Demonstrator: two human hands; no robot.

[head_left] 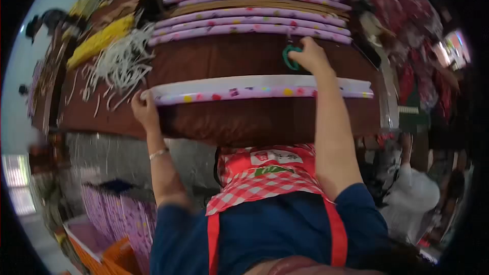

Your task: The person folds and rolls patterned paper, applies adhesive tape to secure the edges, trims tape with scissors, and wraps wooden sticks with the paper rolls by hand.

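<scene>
A long folded strip, white above and purple with a flower print below, lies across the brown table (204, 122); this is the near strip (224, 93). My left hand (146, 109) pinches its left end between thumb and fingers. Farther up, my right hand (311, 56) has its fingers closed at the green-handled scissors (292, 57), whose blades point away from me. My right forearm passes over the right part of the strip. Several rolled purple strips (244, 30) lie in rows beyond the scissors, with brown strips (254, 6) among them.
A heap of white ties (119, 61) and a yellow bundle (104, 40) lie on the left of the table. Red plastic-wrapped goods (402, 15) are at the right. Below left stand folded purple pieces (117, 214) and an orange crate (109, 257). Another person (412, 188) is at the lower right.
</scene>
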